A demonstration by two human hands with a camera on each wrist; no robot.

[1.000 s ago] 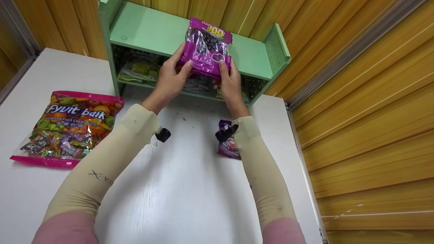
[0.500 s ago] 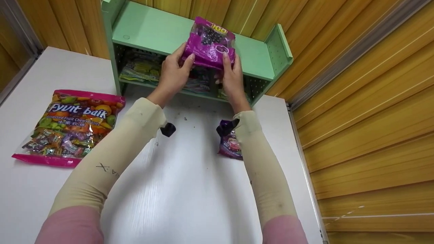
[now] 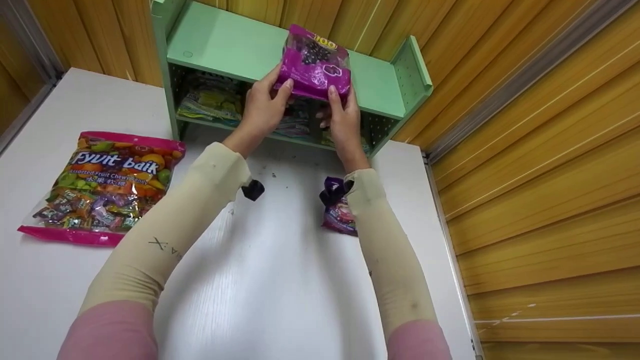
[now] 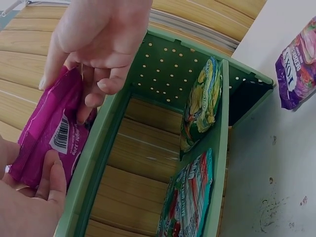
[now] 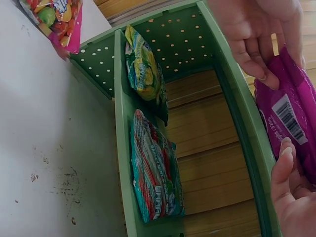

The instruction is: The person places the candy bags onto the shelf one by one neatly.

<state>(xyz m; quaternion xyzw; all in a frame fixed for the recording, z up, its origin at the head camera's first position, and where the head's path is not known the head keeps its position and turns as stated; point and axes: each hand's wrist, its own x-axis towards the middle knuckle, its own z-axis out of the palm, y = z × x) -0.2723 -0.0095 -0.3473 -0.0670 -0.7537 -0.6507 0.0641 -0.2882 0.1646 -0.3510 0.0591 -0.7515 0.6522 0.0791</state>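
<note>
A purple candy bag [image 3: 315,67], printed with dark grapes and a yellow "100", is held over the front edge of the green shelf's [image 3: 225,45] top board. My left hand [image 3: 262,107] grips its left side, thumb in front. On the right side my right hand [image 3: 346,125] pinches the bag, thumb on the front face. In the wrist views the bag's underside shows a barcode label [image 4: 61,134]. Whether the bag touches the board is unclear.
A yellow-green bag [image 5: 145,71] and a teal-red bag [image 5: 155,170] lie in the shelf's lower compartment. A big fruit chewy candy bag [image 3: 107,187] lies on the white table's left. A small dark-purple bag [image 3: 340,215] is partly behind the right sleeve.
Both hands have shifted slightly right with the purple bag. The bag has tipped, so its upper front looks more foreshortened. The bags on the table stay put.
</note>
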